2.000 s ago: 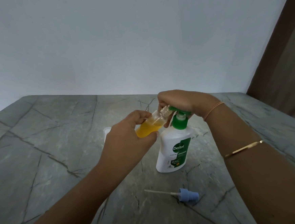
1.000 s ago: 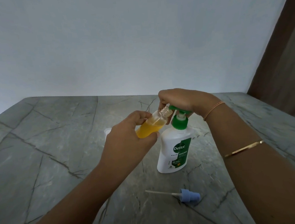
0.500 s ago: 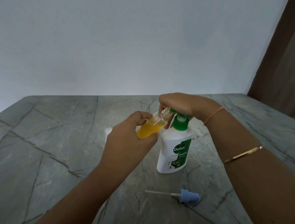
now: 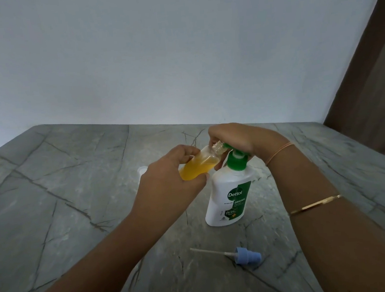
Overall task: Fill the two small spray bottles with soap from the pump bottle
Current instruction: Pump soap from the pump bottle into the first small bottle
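Right now, the left hand [image 4: 167, 189] grips the tilted spray bottle [image 4: 198, 168] of orange soap, its neck at the nozzle. The right hand [image 4: 234, 138] curls over the pump bottle [image 4: 230, 196], which stands below it on the tabletop [image 4: 64, 202]. A blue spray cap [image 4: 247, 256] lies nearer the person.

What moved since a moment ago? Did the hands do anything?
The right hand has pressed the pump on the pump bottle down slightly. The left hand still holds the tilted small spray bottle at the spout; the blue spray cap stayed put.
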### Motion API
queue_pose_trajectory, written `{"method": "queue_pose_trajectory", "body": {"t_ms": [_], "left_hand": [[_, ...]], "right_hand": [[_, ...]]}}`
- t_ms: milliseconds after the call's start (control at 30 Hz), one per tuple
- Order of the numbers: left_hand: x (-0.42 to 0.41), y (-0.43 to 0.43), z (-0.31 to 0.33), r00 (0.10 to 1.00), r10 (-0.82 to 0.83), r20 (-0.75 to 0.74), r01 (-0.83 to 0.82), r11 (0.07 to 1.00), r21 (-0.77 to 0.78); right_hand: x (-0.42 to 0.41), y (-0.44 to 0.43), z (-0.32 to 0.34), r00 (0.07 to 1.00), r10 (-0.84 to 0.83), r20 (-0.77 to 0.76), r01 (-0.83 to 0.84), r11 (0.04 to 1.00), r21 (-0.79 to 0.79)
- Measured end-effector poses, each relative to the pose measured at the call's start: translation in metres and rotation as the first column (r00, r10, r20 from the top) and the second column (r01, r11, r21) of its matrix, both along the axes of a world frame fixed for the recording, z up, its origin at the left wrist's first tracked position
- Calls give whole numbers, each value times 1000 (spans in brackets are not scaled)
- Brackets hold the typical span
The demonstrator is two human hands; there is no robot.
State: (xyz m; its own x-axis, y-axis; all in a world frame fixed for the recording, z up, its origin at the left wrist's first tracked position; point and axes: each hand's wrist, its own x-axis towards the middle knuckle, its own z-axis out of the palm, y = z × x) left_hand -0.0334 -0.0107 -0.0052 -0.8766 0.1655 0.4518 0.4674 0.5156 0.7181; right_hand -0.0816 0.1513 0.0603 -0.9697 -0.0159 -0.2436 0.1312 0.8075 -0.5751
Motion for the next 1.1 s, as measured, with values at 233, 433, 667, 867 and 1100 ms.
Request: {"method": "queue_pose_trajectory", "body": {"t_ms": [233, 433, 667, 867, 1100], "left_hand": [[0, 2, 0, 1000, -5, 15, 5, 1000, 2], [0, 3, -2, 1000, -8, 15, 8, 1000, 6], [-1, 3, -2, 1000, 4, 4, -4, 1000, 7], [0, 2, -2, 1000, 0, 12, -1, 1000, 13], [0, 2, 0, 1000, 7, 13, -8, 1000, 12]], "right_hand": [[0, 2, 8, 1000, 7, 7, -7, 1000, 11], [-2, 1, 14, 1000, 3, -4, -3, 998, 58], [0, 1, 2, 1000, -13, -4, 13, 1000, -1], [-1, 0, 2, 1000, -11, 0, 11, 1000, 0], [-2, 0, 13, 999, 14, -32, -12, 998, 58]]}}
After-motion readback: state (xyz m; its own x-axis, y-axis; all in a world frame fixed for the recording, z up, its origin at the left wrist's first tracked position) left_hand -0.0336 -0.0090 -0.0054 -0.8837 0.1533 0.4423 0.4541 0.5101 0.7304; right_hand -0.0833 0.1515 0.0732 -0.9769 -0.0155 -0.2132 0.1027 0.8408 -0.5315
